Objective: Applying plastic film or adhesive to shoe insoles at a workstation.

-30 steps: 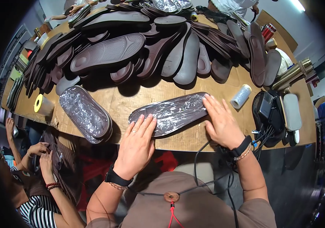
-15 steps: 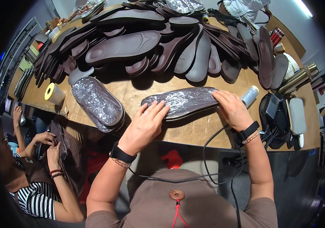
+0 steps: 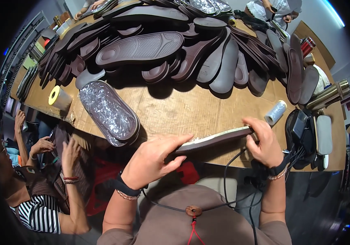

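Observation:
I hold a dark brown shoe insole [image 3: 215,141] with a pale edge, tilted up nearly on its side near the table's front edge. A little plastic film shows along its upper edge; its broad face is mostly hidden. My left hand [image 3: 152,159] grips one end, thumb below and fingers above. At the other end my right hand [image 3: 262,143] pinches between thumb and fingers. To the left lies a stack of insoles [image 3: 109,112] wrapped in shiny clear film. Beyond my right hand stands a small roll of clear film [image 3: 276,112].
A big heap of loose brown and grey insoles [image 3: 142,47] covers the table's back. A yellowish tape roll [image 3: 59,98] stands left; a black bag [image 3: 299,128] with cables and a metal flask [image 3: 330,94] are right. A black cable hangs before me. A co-worker [image 3: 40,196] sits left.
The insole has come off the tabletop toward me and turned from film-covered face up to edge-on. Both hands moved from lying on it to gripping its ends.

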Demonstrator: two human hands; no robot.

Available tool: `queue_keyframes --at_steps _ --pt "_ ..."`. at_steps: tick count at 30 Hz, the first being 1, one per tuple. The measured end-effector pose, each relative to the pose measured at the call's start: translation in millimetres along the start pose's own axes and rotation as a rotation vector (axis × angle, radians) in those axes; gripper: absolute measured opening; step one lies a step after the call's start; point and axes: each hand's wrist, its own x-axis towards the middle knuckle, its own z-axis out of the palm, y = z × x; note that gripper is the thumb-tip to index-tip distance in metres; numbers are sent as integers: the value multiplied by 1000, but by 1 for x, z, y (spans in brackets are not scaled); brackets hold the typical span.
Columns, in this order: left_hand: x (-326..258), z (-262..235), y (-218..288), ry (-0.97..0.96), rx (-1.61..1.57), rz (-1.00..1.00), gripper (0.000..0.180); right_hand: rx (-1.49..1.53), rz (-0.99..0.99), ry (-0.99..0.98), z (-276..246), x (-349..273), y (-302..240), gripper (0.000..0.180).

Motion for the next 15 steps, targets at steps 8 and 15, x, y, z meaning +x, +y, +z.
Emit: queue_keyframes --at_steps 8,15 --pt "-5 6 -4 -27 -99 -47 55 31 -263 171 24 4 -68 39" --pt "-3 7 -6 -32 -164 -42 52 1 -268 203 38 0 -69 45"
